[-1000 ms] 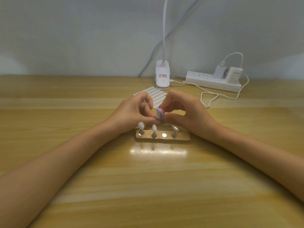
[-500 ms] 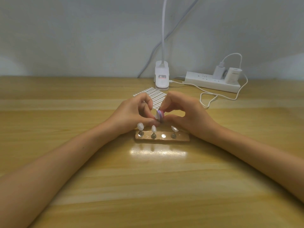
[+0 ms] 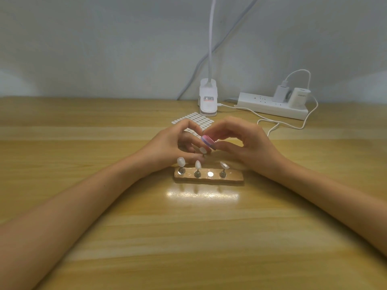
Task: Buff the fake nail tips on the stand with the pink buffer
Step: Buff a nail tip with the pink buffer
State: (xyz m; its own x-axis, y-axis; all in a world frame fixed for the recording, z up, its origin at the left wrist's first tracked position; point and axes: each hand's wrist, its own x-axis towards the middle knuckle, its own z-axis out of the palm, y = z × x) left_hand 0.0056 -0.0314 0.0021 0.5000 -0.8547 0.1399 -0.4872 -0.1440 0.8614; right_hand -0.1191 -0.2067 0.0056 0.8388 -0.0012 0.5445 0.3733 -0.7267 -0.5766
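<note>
Fingers [image 3: 222, 127] of our right hand [image 3: 253, 143] were curled and pinched the pink buffer [image 3: 207, 142], a small rounded block with a purple stripe, just behind the flat wooden stand [image 3: 230, 178]. Our left hand [image 3: 165, 147] pinched one glossy white nail tip [image 3: 202, 150] against it. Three more oval tips [image 3: 198, 164] stood on metal pegs [image 3: 197, 174] on the stand.

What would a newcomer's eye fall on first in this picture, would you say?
The two hands meet mid-table: the right hand grips the pink buffer just over a loose nail tip pinched by the left hand. Just in front sits the wooden stand, with three nail tips on pegs and one bare spot. A bright patch of lamp glare lies on the table before it.
</note>
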